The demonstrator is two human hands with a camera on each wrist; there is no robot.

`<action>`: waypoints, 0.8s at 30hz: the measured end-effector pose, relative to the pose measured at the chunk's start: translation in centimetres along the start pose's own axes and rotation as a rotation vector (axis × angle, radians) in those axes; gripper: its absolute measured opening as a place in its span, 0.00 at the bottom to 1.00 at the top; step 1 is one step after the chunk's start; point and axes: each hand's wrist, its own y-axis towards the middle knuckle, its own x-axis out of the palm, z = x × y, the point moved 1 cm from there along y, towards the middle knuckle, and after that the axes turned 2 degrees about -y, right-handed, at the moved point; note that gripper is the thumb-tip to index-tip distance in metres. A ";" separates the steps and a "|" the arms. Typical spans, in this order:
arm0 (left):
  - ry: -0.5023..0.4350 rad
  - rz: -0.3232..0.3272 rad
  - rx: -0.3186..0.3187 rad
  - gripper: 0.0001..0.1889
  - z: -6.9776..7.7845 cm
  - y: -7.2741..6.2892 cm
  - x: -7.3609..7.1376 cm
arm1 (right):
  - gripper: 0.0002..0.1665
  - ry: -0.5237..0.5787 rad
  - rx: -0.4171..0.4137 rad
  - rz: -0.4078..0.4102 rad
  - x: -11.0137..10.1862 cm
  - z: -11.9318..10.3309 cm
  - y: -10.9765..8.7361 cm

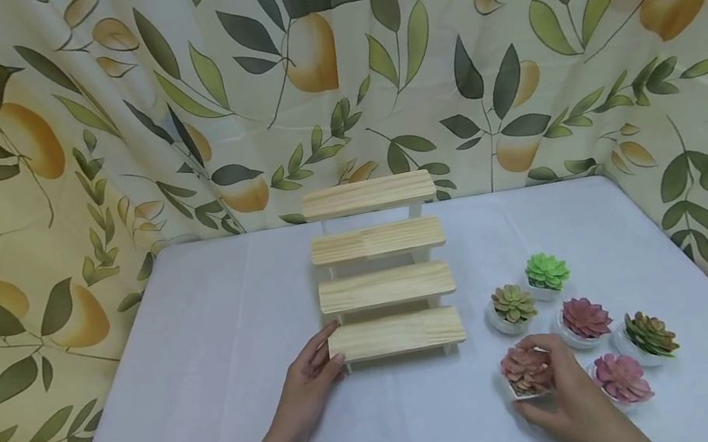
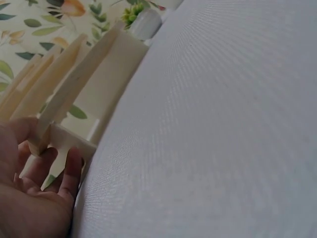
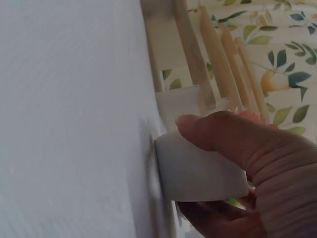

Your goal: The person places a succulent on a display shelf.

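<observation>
A pale wooden four-step display stand [image 1: 386, 288] stands at the middle of the table. My left hand [image 1: 308, 383] grips the left end of its lowest step, thumb at the front edge; the left wrist view shows the fingers curled under the board. At right, my right hand [image 1: 575, 407] holds a reddish-pink artificial succulent [image 1: 525, 368] in a white pot [image 3: 200, 168]. The thumb lies along one side of the pot and fingers reach round the other. In the right wrist view the pot's base is at or very near the tablecloth; contact is unclear.
Several other potted succulents stand at right: bright green [image 1: 546, 271], olive [image 1: 512, 302], dark pink [image 1: 586, 317], green-brown [image 1: 651, 334] and pink [image 1: 622, 377]. A white cloth [image 1: 218, 340] covers the table. Behind it hangs a fruit-and-leaf patterned curtain [image 1: 380, 129].
</observation>
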 end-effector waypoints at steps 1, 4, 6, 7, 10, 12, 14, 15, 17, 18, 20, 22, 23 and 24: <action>0.000 0.001 0.001 0.29 0.1 0.0 0.0 | 0.55 0.008 0.004 -0.009 0.1 0.0 0.0; -0.006 0.006 -0.005 0.29 0.3 -0.1 0.1 | 0.53 -0.017 0.036 -0.034 0.2 0.0 0.1; -0.003 0.008 -0.007 0.29 0.4 -0.2 0.1 | 0.52 -0.039 0.064 -0.045 0.2 -0.1 0.1; 0.001 0.008 -0.008 0.29 0.4 -0.2 0.1 | 0.52 -0.049 0.073 -0.045 0.2 -0.1 0.1; 0.012 0.010 -0.008 0.29 0.5 -0.2 0.2 | 0.52 -0.035 0.093 -0.033 0.2 -0.3 0.2; 0.020 0.011 -0.007 0.29 0.5 -0.2 0.2 | 0.52 0.013 0.096 -0.007 0.1 -0.4 0.2; 0.022 0.012 -0.009 0.29 0.5 -0.2 0.1 | 0.53 0.062 0.083 0.030 0.0 -0.5 0.3; 0.023 0.013 -0.010 0.29 0.5 -0.2 0.1 | 0.53 0.092 0.073 0.049 0.0 -0.6 0.4; 0.024 0.011 -0.009 0.28 0.4 -0.2 0.1 | 0.54 0.148 0.048 0.087 -0.1 -0.6 0.4; 0.023 0.010 -0.007 0.28 0.4 -0.1 0.0 | 0.55 0.166 0.040 0.102 -0.1 -0.7 0.4; 0.022 0.005 -0.003 0.28 0.3 -0.1 0.0 | 0.57 0.218 0.027 0.118 -0.2 -0.8 0.5; 0.024 -0.001 0.001 0.28 0.3 -0.1 0.0 | 0.58 0.263 0.030 0.124 -0.4 -1.1 0.6; 0.025 -0.003 0.002 0.28 0.4 -0.1 0.0 | 0.59 0.274 0.027 0.126 -0.5 -1.2 0.6; 0.027 -0.004 0.002 0.28 0.4 -0.1 0.0 | 0.59 0.281 0.028 0.127 -0.6 -1.4 0.8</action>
